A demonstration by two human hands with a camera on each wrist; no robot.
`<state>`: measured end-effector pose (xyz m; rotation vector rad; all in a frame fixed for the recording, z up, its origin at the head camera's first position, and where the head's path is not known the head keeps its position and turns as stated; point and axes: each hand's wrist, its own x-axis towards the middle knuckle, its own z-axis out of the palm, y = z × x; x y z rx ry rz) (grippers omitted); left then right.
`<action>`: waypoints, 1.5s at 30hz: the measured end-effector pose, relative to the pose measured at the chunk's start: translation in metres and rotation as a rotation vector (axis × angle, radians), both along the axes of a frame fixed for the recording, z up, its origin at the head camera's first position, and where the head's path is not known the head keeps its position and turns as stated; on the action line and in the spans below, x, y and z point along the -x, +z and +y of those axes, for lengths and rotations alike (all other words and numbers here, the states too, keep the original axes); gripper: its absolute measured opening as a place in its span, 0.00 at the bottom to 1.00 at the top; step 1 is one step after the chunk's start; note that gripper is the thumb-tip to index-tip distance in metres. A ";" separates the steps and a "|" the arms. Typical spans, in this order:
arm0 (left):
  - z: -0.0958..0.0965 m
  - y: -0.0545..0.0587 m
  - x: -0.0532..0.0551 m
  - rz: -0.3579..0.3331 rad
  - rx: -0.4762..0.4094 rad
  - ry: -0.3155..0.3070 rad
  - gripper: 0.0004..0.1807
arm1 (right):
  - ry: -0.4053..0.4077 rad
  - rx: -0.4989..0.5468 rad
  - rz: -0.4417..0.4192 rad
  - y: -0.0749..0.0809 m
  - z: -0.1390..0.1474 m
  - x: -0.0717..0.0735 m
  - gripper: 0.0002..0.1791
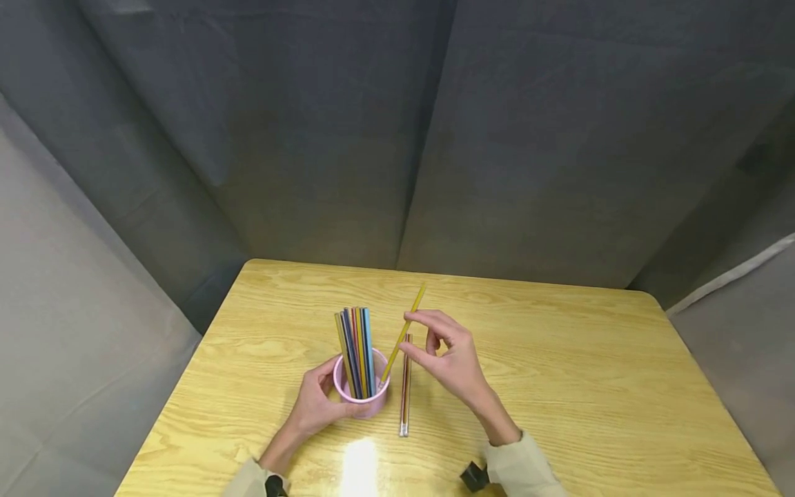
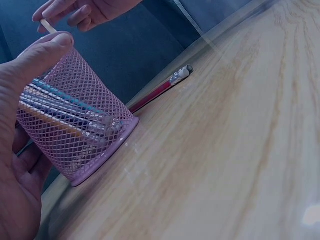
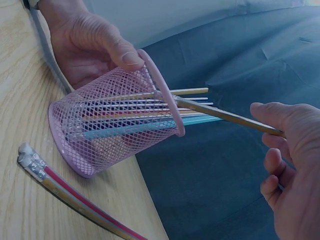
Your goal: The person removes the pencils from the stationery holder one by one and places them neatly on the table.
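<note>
A pink mesh pencil cup [image 1: 374,408] stands on the table, tilted-looking in both wrist views. My left hand [image 1: 318,404] grips it from the left, thumb at the front near the rim. Inside leans a bunch of pencils [image 1: 355,352] in yellow, dark, red and light blue. Between thumb and fingers, my right hand [image 1: 456,355] pinches a yellow pencil [image 1: 415,304] above the cup's right side. That pencil slants, its lower eraser end [image 1: 381,384] just inside the rim. To the cup's right, pencils [image 3: 75,200], one red and one yellowish, lie side by side on the table.
The wood-grain table [image 1: 559,359] reaches well to the right of the hands. Grey cloth [image 1: 310,138] hangs behind the table and at both sides. A black strap piece [image 1: 475,476] shows at my right sleeve [image 1: 522,466].
</note>
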<state>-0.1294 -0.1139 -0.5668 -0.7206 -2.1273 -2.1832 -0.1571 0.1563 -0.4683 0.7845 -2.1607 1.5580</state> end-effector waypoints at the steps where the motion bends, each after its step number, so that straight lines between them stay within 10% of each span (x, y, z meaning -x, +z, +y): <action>1: 0.000 0.000 0.000 -0.005 0.000 -0.002 0.46 | -0.007 0.004 0.001 0.001 0.000 0.000 0.26; 12: 0.000 -0.002 0.000 0.005 -0.015 0.011 0.49 | -0.011 0.040 0.013 0.033 -0.002 -0.013 0.23; 21: 0.000 -0.003 0.002 0.011 -0.018 0.016 0.49 | -0.004 0.023 -0.048 -0.004 0.019 -0.004 0.26; 45: 0.000 -0.001 0.000 0.004 -0.015 0.016 0.49 | 0.003 -0.209 -0.187 -0.038 0.038 -0.006 0.25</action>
